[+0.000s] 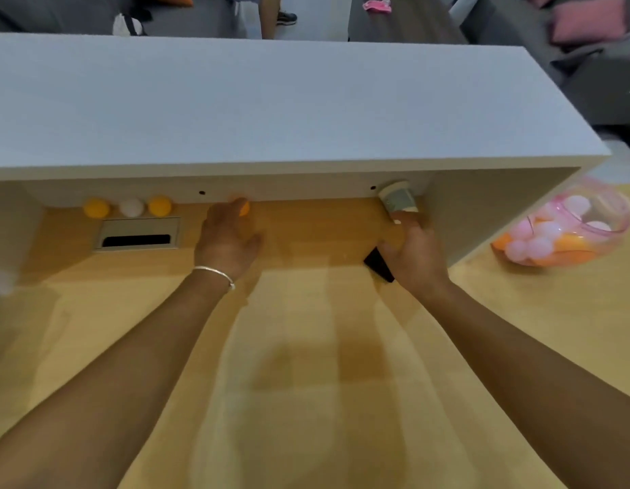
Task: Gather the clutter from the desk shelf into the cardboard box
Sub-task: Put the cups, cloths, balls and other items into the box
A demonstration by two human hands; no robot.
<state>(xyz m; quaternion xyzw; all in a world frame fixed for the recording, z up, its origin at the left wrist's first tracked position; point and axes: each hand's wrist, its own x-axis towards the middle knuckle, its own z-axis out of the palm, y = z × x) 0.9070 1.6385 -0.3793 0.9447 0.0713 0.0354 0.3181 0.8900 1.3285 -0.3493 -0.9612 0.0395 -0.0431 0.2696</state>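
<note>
Both forearms extended forward from the lower corners, bare, converging slightly toward the far edge. Left hand palm down, back of hand facing up, fingers reaching ahead and curled at the tips around a small orange ball (grip mostly hidden by the fingers themselves). Thin silver bracelet at the left wrist. Right hand also palm down, wrist straight, fingers stretched forward with tips touching a paper cup; dark flat object pinned under the thumb side of the palm. Hands well apart, roughly level.
</note>
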